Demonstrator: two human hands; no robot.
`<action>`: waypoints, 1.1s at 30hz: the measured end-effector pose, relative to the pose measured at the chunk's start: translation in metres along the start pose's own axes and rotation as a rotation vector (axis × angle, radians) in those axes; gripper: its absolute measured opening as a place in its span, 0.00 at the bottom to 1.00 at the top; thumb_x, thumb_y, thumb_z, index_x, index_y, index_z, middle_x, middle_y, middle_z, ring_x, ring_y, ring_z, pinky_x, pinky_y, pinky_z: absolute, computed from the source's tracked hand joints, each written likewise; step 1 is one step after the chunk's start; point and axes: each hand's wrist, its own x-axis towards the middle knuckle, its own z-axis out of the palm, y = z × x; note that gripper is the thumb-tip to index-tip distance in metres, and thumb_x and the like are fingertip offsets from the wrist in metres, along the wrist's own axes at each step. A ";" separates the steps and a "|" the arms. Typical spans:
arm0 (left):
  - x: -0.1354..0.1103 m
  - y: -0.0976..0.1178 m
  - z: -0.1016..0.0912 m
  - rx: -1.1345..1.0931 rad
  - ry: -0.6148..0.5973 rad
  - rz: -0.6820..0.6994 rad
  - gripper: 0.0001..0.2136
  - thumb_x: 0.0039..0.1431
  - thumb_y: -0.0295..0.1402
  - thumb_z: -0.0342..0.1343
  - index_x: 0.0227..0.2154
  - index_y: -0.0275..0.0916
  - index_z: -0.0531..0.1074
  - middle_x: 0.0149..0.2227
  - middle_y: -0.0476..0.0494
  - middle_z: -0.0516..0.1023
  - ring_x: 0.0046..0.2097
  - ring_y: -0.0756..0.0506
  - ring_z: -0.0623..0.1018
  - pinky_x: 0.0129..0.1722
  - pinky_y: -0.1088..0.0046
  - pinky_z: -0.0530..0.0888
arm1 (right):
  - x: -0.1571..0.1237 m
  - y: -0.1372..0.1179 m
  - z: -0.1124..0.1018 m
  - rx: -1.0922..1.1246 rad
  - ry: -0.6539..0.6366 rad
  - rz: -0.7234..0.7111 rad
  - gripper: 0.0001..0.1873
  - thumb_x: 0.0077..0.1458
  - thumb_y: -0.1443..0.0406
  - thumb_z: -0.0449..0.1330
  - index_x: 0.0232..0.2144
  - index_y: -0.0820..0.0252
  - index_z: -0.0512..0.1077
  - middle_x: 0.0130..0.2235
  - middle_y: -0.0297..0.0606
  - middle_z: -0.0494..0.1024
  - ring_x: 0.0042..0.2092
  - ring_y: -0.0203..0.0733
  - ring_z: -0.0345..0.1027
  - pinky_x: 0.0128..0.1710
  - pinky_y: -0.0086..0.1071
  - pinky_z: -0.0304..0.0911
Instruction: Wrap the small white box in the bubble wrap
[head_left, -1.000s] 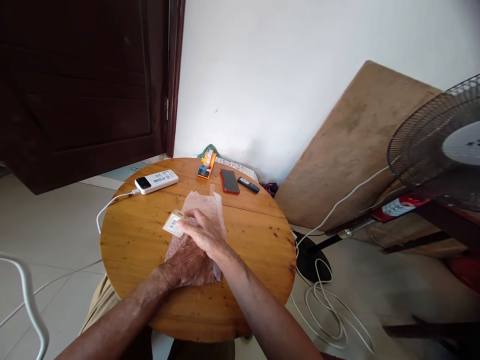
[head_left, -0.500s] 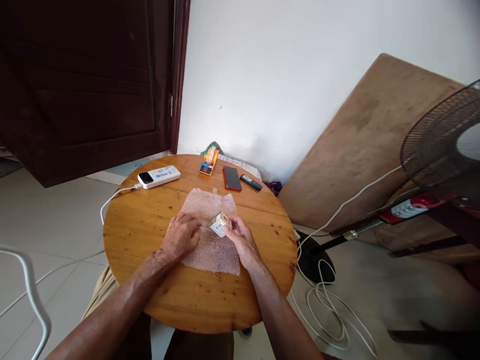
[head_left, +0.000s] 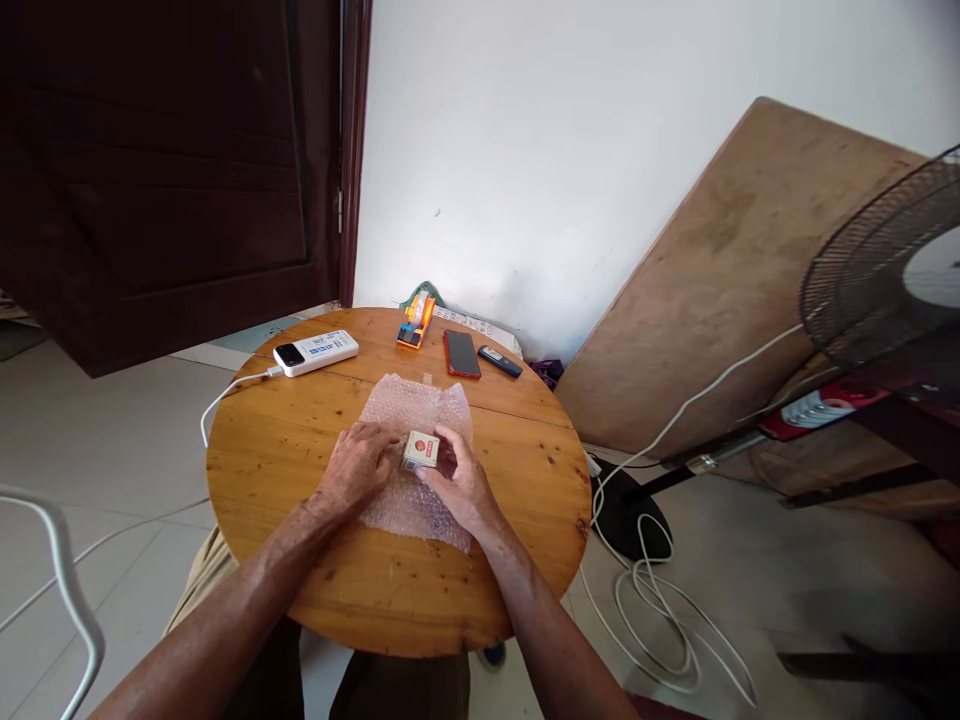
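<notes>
A sheet of bubble wrap (head_left: 416, 405) lies flat in the middle of the round wooden table (head_left: 300, 440). On it sits a small box (head_left: 421, 450) with a red mark on its top face. My right hand (head_left: 457, 485) grips the box from the right side with fingers curled round it. My left hand (head_left: 358, 465) rests on the wrap just left of the box, its fingertips touching the box's left side.
At the table's far side lie a white power bank (head_left: 315, 352) with a white cable, an orange tape dispenser (head_left: 415, 323), a red phone (head_left: 461, 353) and a dark remote (head_left: 500, 361). A standing fan (head_left: 877, 290), a leaning board (head_left: 720, 280) and floor cables (head_left: 660, 610) are on the right.
My right hand carried the small box from the left of the wrap across to the right, then set it at the wrap's middle. My left hand slid to meet it.
</notes>
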 end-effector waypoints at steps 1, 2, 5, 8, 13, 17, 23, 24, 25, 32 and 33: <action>0.000 0.000 0.000 -0.004 -0.001 -0.006 0.17 0.53 0.23 0.49 0.41 0.42 0.77 0.47 0.42 0.79 0.50 0.40 0.74 0.51 0.59 0.70 | 0.000 0.000 -0.001 0.018 -0.006 0.013 0.30 0.45 0.66 0.63 0.52 0.53 0.65 0.51 0.39 0.75 0.52 0.46 0.70 0.54 0.42 0.64; 0.001 0.000 0.000 -0.008 -0.002 -0.013 0.17 0.53 0.22 0.48 0.41 0.42 0.76 0.46 0.42 0.79 0.50 0.40 0.74 0.51 0.59 0.70 | -0.001 0.000 -0.003 0.027 -0.017 0.022 0.28 0.46 0.66 0.62 0.51 0.54 0.65 0.50 0.40 0.75 0.51 0.46 0.71 0.54 0.42 0.64; 0.002 0.000 0.001 -0.023 0.003 -0.038 0.18 0.54 0.22 0.48 0.43 0.41 0.76 0.46 0.42 0.79 0.50 0.41 0.75 0.51 0.62 0.70 | -0.001 -0.003 -0.008 0.028 -0.059 0.029 0.22 0.48 0.65 0.61 0.48 0.55 0.67 0.49 0.40 0.76 0.50 0.47 0.72 0.53 0.43 0.65; 0.003 -0.001 0.001 -0.039 -0.002 -0.059 0.19 0.53 0.21 0.47 0.45 0.40 0.75 0.46 0.42 0.80 0.50 0.42 0.75 0.52 0.63 0.69 | -0.001 -0.007 -0.012 0.051 -0.086 0.026 0.22 0.49 0.64 0.62 0.48 0.54 0.67 0.48 0.39 0.77 0.50 0.47 0.72 0.52 0.43 0.65; 0.004 -0.001 0.001 -0.030 -0.013 -0.056 0.17 0.55 0.22 0.47 0.43 0.40 0.76 0.46 0.41 0.80 0.49 0.42 0.75 0.52 0.62 0.70 | -0.001 -0.016 -0.014 0.070 -0.095 0.004 0.20 0.51 0.61 0.62 0.47 0.54 0.67 0.47 0.38 0.79 0.48 0.46 0.73 0.51 0.41 0.66; 0.004 0.000 0.001 -0.043 -0.019 -0.061 0.17 0.55 0.22 0.47 0.44 0.41 0.76 0.47 0.42 0.80 0.50 0.42 0.75 0.52 0.62 0.70 | -0.001 -0.015 -0.010 0.080 -0.061 0.001 0.19 0.52 0.60 0.61 0.47 0.54 0.68 0.47 0.38 0.79 0.47 0.46 0.73 0.50 0.42 0.67; 0.004 0.001 0.000 -0.045 -0.004 -0.067 0.18 0.54 0.22 0.47 0.43 0.41 0.76 0.47 0.42 0.80 0.50 0.42 0.75 0.52 0.62 0.70 | -0.002 -0.004 -0.004 -0.028 -0.007 0.001 0.30 0.48 0.65 0.62 0.54 0.53 0.64 0.53 0.40 0.75 0.54 0.47 0.69 0.56 0.44 0.63; 0.004 0.001 0.000 -0.048 -0.003 -0.063 0.17 0.54 0.22 0.47 0.43 0.41 0.76 0.47 0.42 0.80 0.50 0.42 0.75 0.52 0.62 0.70 | -0.002 -0.004 -0.004 -0.038 -0.014 0.006 0.30 0.48 0.65 0.62 0.54 0.54 0.64 0.53 0.40 0.75 0.54 0.47 0.69 0.56 0.44 0.62; 0.004 0.001 0.000 -0.052 -0.002 -0.060 0.17 0.54 0.22 0.47 0.43 0.41 0.76 0.47 0.42 0.80 0.50 0.42 0.75 0.53 0.62 0.70 | -0.001 -0.005 -0.005 -0.048 -0.023 0.011 0.28 0.48 0.66 0.61 0.53 0.54 0.65 0.52 0.40 0.75 0.53 0.47 0.70 0.56 0.44 0.63; 0.003 0.004 -0.003 -0.055 -0.029 -0.073 0.17 0.55 0.22 0.47 0.43 0.40 0.76 0.48 0.41 0.79 0.51 0.41 0.74 0.52 0.61 0.69 | -0.003 -0.014 -0.006 -0.048 -0.037 -0.013 0.24 0.50 0.64 0.61 0.51 0.54 0.68 0.50 0.40 0.77 0.51 0.48 0.71 0.55 0.44 0.63; 0.002 0.004 -0.004 -0.052 -0.031 -0.075 0.17 0.56 0.22 0.47 0.43 0.40 0.76 0.48 0.42 0.79 0.52 0.41 0.74 0.52 0.61 0.69 | -0.003 -0.013 -0.006 -0.048 -0.034 -0.009 0.24 0.50 0.64 0.61 0.51 0.54 0.68 0.51 0.40 0.77 0.51 0.48 0.71 0.55 0.45 0.63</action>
